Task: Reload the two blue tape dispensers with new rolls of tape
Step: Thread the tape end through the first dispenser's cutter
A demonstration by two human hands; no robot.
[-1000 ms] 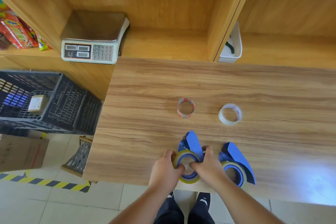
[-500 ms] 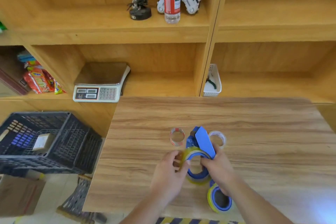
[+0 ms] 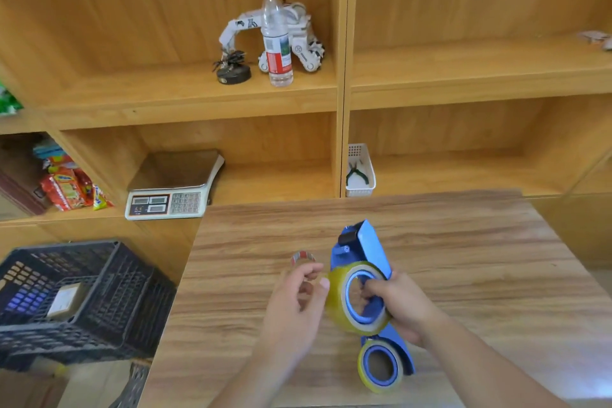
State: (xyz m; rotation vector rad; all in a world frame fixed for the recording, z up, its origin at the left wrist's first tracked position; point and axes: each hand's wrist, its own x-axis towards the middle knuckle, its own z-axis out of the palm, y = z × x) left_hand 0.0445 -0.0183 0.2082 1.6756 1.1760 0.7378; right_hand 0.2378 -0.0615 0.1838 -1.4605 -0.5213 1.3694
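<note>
My right hand (image 3: 399,303) grips a blue tape dispenser (image 3: 362,248) lifted above the wooden table (image 3: 463,258), fingers through its hub. A yellowish tape roll (image 3: 341,305) sits on that hub. My left hand (image 3: 298,298) is just left of the roll, thumb touching its edge, fingers loosely curled with nothing clearly in them. A second blue dispenser (image 3: 402,356) with its own yellowish roll (image 3: 381,366) lies on the table below my right hand. An empty red-printed tape core (image 3: 300,257) stands on the table behind my left hand.
Wooden shelves stand behind the table, holding a weighing scale (image 3: 172,189), a white basket with pliers (image 3: 360,172), a water bottle (image 3: 276,40) and a toy robot. A dark plastic crate (image 3: 76,301) sits on the left beside the table.
The view tilted upward. My right hand lifted the dispenser with its roll off the table and tilted it. My left hand let go of the roll and shifted left.
</note>
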